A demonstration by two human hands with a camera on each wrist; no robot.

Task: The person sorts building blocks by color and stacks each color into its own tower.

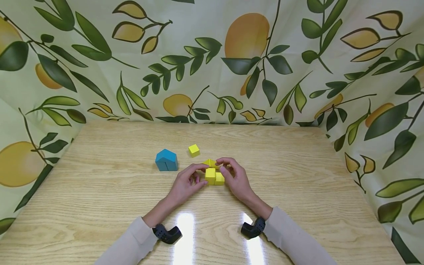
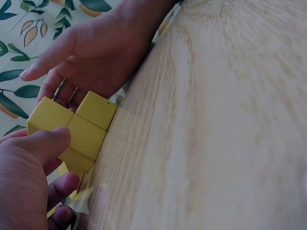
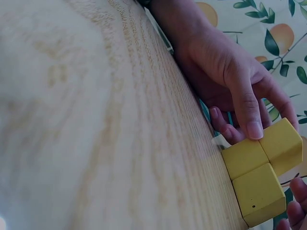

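Several yellow blocks stand together at the middle of the table, with a yellow cube (image 1: 210,174) on top of one of two lower yellow blocks (image 1: 219,179). My left hand (image 1: 187,184) holds the upper cube, thumb on its near side at the seam below it and index finger at the back. Close on the right side is my right hand (image 1: 236,180), fingers loosely bent, thumb beside the blocks, with nothing gripped. Behind the stack, a yellow triangular block (image 1: 209,162) shows partly, near the right index fingertip.
A blue house-shaped pair of blocks (image 1: 166,160) stands to the left on the wooden table (image 1: 109,176). A single yellow cube (image 1: 194,150) lies farther back. A patterned curtain (image 1: 198,73) hangs behind the table's far edge.
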